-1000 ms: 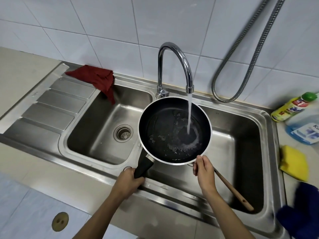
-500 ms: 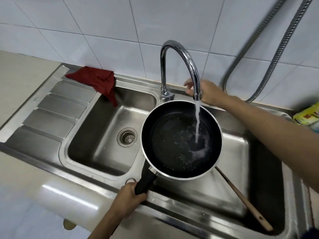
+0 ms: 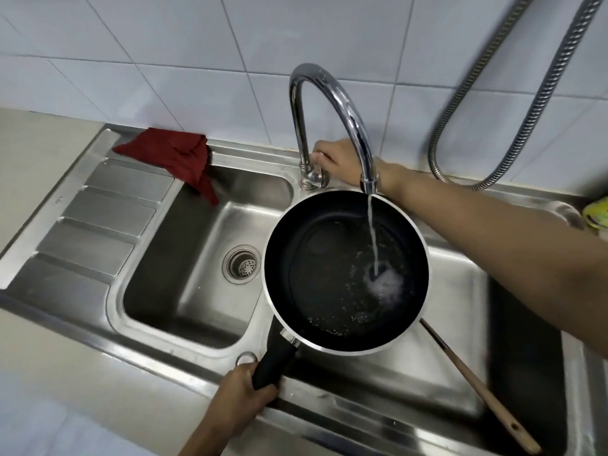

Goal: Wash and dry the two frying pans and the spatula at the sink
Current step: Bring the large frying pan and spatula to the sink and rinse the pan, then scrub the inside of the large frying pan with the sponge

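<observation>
From the head camera, my right hand (image 3: 332,161) has left the near rim of the round black non-stick frying pan (image 3: 345,271), where it steadied it a second ago, and now sits behind the curved chrome tap (image 3: 324,103), fingers curled about the knob at its base. I judge I am about to change or stop the flow, so the rinse of this pan is nearing its end while drying and the other items remain.

My left hand (image 3: 245,394) is wrapped tight around the pan's black handle, carrying it alone. The pan hangs level over the divider of the stainless steel double sink (image 3: 197,327), mostly above the right basin, mouth up, with the thin stream of water striking its floor right of centre and specks of residue showing. Its long axis runs from the handle at the sink's near edge up and rightward toward the back edge.

The wooden-handled spatula (image 3: 477,386) lies in the right basin, its handle end pointing to the near right corner and its head hidden under the pan. A crumpled dark red cloth (image 3: 174,156) drapes over the left basin's back left corner.
</observation>
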Demonstrator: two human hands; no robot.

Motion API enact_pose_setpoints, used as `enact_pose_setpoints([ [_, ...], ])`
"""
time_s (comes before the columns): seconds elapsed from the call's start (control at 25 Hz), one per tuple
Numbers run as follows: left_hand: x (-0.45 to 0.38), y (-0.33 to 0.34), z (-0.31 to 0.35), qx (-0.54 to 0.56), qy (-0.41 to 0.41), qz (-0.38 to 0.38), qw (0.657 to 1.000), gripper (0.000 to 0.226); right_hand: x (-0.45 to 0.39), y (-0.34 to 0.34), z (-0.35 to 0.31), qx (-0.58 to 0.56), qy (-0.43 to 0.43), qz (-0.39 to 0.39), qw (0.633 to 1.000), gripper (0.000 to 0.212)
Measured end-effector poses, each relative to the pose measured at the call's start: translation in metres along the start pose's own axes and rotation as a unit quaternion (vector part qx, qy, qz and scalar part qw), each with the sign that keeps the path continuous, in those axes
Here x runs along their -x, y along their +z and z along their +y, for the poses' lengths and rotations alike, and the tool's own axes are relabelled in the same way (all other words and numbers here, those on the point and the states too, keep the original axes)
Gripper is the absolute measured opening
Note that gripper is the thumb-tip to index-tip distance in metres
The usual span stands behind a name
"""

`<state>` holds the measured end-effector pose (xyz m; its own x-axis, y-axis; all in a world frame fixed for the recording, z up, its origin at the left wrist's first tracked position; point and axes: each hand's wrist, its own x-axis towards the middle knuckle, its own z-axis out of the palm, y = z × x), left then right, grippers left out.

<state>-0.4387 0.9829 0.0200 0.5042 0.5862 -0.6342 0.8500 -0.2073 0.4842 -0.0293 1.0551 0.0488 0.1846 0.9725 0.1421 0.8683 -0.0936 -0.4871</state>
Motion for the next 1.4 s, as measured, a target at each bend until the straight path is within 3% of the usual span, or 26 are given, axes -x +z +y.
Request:
enact_pose_setpoints([
  [0.12, -0.002, -0.003, 0.001, 0.004, 0.002, -0.002, 1.000, 0.024, 0.033, -0.015, -0.019, -0.160, 0.089, 0.015, 0.983, 0.039],
  [0.2, 0.000, -0.004, 0.000, 0.010, 0.001, -0.002, 1.000, 0.035, 0.080, -0.015, -0.030, -0.188, 0.161, 0.086, 0.965, 0.023],
  [0.28, 0.001, -0.005, 0.000, 0.027, -0.003, 0.001, 1.000, 0.051, 0.150, -0.011, -0.033, -0.169, 0.233, 0.165, 0.943, 0.021],
  [0.4, 0.002, -0.004, 0.002, 0.043, 0.001, 0.002, 0.999, 0.041, 0.283, -0.013, -0.019, 0.005, 0.318, 0.234, 0.919, 0.019],
  [0.52, 0.004, -0.003, 0.006, 0.044, 0.029, 0.004, 0.999, 0.040, 0.401, -0.041, 0.008, 0.187, 0.487, 0.254, 0.814, 0.032],
  [0.6, 0.007, -0.002, 0.010, 0.046, 0.031, 0.001, 0.998, 0.038, 0.442, -0.056, 0.021, 0.168, 0.606, 0.209, 0.749, 0.057],
  [0.68, 0.009, -0.001, 0.012, 0.046, 0.026, -0.001, 0.999, 0.037, 0.452, -0.060, 0.031, 0.113, 0.668, 0.128, 0.725, 0.077],
  [0.76, 0.013, -0.001, 0.016, 0.035, 0.029, -0.007, 0.999, 0.033, 0.448, -0.056, 0.037, 0.100, 0.665, 0.090, 0.735, 0.078],
  [0.92, 0.015, 0.001, 0.012, -0.039, 0.034, 0.017, 0.998, 0.029, 0.426, -0.051, 0.031, 0.102, 0.601, 0.167, 0.775, 0.063],
  [1.0, 0.015, 0.002, 0.006, -0.070, 0.028, 0.030, 0.997, 0.029, 0.404, -0.044, 0.012, 0.095, 0.529, 0.230, 0.812, 0.062],
  [1.08, 0.019, 0.003, 0.005, -0.070, 0.024, 0.028, 0.997, 0.029, 0.371, -0.024, -0.021, 0.062, 0.428, 0.236, 0.870, 0.064],
  [1.16, 0.023, 0.006, 0.009, -0.057, 0.036, 0.016, 0.998, 0.028, 0.336, 0.004, -0.060, 0.019, 0.330, 0.163, 0.930, 0.067],
  [1.24, 0.031, 0.008, 0.016, -0.040, 0.048, 0.004, 0.998, 0.033, 0.302, 0.031, -0.094, 0.013, 0.253, 0.049, 0.966, 0.067],
  [1.32, 0.037, 0.008, 0.026, -0.033, 0.049, -0.004, 0.998, 0.032, 0.272, 0.053, -0.114, 0.037, 0.202, -0.069, 0.976, 0.071],
  [1.4, 0.041, 0.003, 0.038, -0.043, 0.048, 0.006, 0.998, 0.029, 0.246, 0.070, -0.121, 0.085, 0.139, -0.116, 0.980, 0.073],
])
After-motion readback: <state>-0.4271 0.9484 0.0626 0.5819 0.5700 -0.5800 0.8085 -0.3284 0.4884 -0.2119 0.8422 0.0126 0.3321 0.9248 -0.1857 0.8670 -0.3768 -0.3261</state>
